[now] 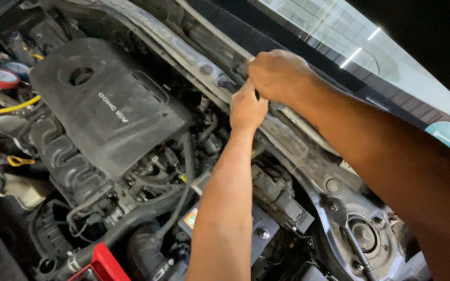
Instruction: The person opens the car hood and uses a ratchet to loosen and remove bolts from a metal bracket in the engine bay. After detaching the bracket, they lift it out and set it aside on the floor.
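Two hands meet at the rear edge of the engine bay, behind the black engine cover [108,106] and just below the windshield [350,47]. The right hand [279,75] is curled shut over a small dark fitting [240,68] on the cowl panel [287,138]; only a bit of that fitting shows past the knuckles. The left hand [247,108] sits directly beneath and touches the right, fingers folded upward toward the same spot, though whether its grip is closed on anything I cannot tell, since its fingers are hidden.

Likely trouble, as a judgement: the fitting lies almost wholly inside the right hand's grip and out of sight, so work goes by feel, and a slip could drop a small part down among the hoses and wiring behind the engine cover, where it would be hard to find. The left forearm also stretches over the battery [256,229], in front of the engine cover, close enough to brush it.

Left of the engine cover sit pressure gauges [1,77] with a yellow hose [11,108].
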